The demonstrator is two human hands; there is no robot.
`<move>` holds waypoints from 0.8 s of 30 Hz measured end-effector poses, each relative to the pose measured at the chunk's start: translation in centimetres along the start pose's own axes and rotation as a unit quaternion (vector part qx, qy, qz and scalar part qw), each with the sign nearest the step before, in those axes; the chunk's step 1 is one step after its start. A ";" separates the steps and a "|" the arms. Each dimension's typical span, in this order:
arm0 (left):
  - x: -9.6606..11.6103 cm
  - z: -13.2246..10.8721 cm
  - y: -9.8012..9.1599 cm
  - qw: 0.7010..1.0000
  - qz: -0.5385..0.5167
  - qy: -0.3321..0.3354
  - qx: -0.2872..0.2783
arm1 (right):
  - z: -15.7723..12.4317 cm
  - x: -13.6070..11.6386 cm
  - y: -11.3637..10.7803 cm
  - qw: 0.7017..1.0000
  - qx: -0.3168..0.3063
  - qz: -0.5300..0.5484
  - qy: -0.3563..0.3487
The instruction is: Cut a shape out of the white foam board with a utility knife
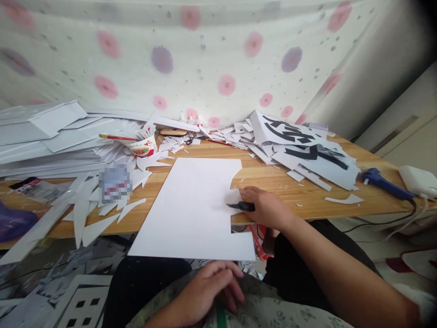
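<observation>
A large white board (191,205) lies on the table and juts past its front edge. Its right side has a curved cut and a square notch. My right hand (261,202) is at that notch, closed around a black craft knife (243,207) whose tip points left over the board. Beside its fingers sits a small white piece (235,196); whether the hand touches it I cannot tell. My left hand (215,284) hangs over my lap in front of the board, holding nothing, its fingers loosely bent and apart.
Stacked white sheets (30,136) and a paper cup (143,146) with scraps stand at the left. Thin offcuts (99,228) overhang the front edge. Black-marked sheets (290,132) are heaped back right. A blue glue gun (387,184) with its cord lies right, by a white box (418,180).
</observation>
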State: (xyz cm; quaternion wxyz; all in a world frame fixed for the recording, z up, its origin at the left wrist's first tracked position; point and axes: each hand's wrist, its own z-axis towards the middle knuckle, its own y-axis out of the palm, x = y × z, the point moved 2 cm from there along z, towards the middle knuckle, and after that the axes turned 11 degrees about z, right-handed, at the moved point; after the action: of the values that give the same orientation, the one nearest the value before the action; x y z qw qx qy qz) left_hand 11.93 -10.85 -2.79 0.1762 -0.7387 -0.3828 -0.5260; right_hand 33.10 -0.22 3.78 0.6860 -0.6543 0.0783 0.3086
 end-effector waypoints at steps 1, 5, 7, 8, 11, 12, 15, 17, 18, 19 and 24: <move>1.1 -0.1 0.8 0.994 0.075 0.009 -0.078 | 0.1 0.6 -0.3 1.000 0.019 0.000 0.018; 5.2 -1.2 0.6 0.926 0.338 0.082 -0.147 | -0.2 3.2 -2.1 0.991 0.096 0.073 0.060; 6.0 -2.2 -1.7 0.919 0.379 0.107 0.020 | -0.7 4.2 -2.8 0.980 0.121 0.146 0.054; 6.1 -2.8 -3.2 0.903 0.395 0.138 0.102 | -0.9 4.6 -3.1 0.972 0.129 0.189 0.052; 5.6 -5.3 -8.3 0.812 0.453 0.208 0.304 | -1.4 5.0 -3.4 0.933 0.124 0.334 0.052; 5.4 -6.0 -10.0 0.773 0.483 0.202 0.358 | -1.4 4.9 -3.3 0.914 0.117 0.385 0.052; 4.8 -7.5 -14.2 0.667 0.589 0.163 0.426 | -1.4 4.2 -2.9 0.838 0.117 0.526 0.080; 4.5 -8.0 -16.0 0.635 0.608 0.128 0.459 | -1.3 3.8 -2.3 0.786 0.116 0.596 0.115; 4.2 -8.1 -16.6 0.633 0.603 0.105 0.473 | -1.3 3.5 -2.0 0.767 0.114 0.619 0.126; 3.8 -8.2 -17.0 0.640 0.590 0.082 0.485 | -1.2 3.3 -1.7 0.755 0.109 0.634 0.130; 2.5 -8.4 -17.2 0.699 0.495 0.024 0.516 | -0.7 2.5 -0.3 0.746 0.079 0.651 0.117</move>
State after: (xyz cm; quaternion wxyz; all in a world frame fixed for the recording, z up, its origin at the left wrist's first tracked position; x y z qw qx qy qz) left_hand -6.00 -4.41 0.23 0.7740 -0.6017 -0.1695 -0.1004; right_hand 35.43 -0.09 2.66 0.3530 -0.4186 0.5891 0.5942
